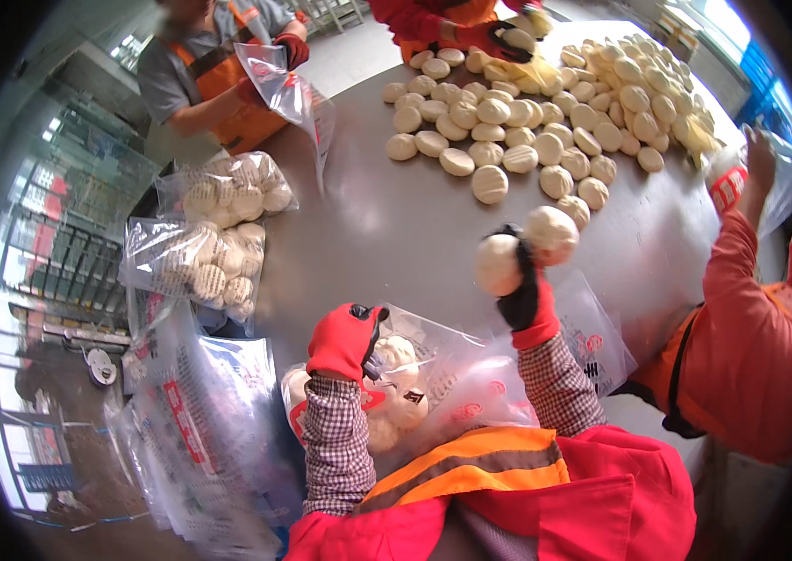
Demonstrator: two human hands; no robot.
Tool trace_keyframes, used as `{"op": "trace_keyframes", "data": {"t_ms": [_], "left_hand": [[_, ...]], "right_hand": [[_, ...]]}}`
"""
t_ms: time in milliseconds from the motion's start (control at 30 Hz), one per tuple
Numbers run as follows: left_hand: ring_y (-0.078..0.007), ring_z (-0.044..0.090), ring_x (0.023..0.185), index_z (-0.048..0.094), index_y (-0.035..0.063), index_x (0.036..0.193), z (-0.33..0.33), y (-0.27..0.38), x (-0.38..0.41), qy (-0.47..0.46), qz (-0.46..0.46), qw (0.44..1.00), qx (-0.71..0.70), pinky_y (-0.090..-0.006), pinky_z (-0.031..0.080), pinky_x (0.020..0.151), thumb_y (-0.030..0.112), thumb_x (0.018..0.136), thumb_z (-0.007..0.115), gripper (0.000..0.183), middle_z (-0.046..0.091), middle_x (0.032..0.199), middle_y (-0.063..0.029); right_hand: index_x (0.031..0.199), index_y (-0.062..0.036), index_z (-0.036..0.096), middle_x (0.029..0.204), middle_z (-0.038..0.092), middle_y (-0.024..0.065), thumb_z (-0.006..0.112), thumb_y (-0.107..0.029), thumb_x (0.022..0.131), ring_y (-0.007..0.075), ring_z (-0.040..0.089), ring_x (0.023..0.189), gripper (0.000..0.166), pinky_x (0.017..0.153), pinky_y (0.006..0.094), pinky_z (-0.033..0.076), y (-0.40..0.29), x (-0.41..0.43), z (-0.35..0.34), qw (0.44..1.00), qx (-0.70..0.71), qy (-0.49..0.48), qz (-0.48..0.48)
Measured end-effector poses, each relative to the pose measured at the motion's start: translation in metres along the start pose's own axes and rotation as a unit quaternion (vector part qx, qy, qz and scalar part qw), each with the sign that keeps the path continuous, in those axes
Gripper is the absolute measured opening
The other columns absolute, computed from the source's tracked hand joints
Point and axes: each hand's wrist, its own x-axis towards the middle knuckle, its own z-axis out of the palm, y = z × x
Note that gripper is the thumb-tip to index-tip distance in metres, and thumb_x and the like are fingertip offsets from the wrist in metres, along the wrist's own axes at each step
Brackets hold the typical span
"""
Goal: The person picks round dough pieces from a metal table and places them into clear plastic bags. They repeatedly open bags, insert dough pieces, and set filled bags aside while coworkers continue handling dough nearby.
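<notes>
My right hand (533, 298), in a red and black work glove, is raised over the table and grips two pale round buns, a nearer bun (497, 266) and a farther bun (551, 230). In front of my body lies a clear printed plastic bag (455, 379) with several buns (397, 353) inside. At the bag's mouth, my left hand (348, 341), gloved the same way, has its fingers closed on the plastic edge; the fingertips are partly hidden. Beyond my right hand, many loose buns (490, 184) spread over the metal table (375, 238).
Two filled bags (192, 263) rest at the table's left edge, above a stack of flat printed bags (227, 414). One co-worker (220, 84) handles a bag at the far left. Another's gloved hand (494, 42) holds buns. A person (753, 343) stands close on the right.
</notes>
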Motion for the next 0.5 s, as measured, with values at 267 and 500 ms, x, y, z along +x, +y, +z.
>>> {"op": "trace_keyframes", "data": {"t_ms": [267,500], "left_hand": [[-0.0327,0.072,0.080,0.077,0.0080,0.093,-0.048,-0.022,-0.053,0.230,0.040,0.970,-0.064,-0.0414,0.055,0.073,0.036,0.091,0.070,0.029,0.074,0.084,-0.0157],[-0.0233,0.069,0.078,0.076,0.0018,0.094,-0.151,-0.058,-0.140,0.451,-0.074,0.883,-0.108,-0.0376,0.053,0.074,0.025,0.090,0.073,0.024,0.074,0.082,-0.0120]], "right_hand": [[0.123,-0.0042,0.069,0.106,0.077,0.0084,0.059,-0.041,0.103,0.0151,0.070,0.093,0.043,0.085,0.0323,0.054,-0.016,-0.083,0.107,0.704,-0.479,-0.393,0.347],[0.092,-0.0102,0.073,0.072,0.065,0.0087,0.070,-0.026,0.082,0.0309,0.067,0.079,0.019,0.086,0.0411,0.056,-0.054,-0.101,0.222,0.501,-0.532,-0.637,-0.246]]}}
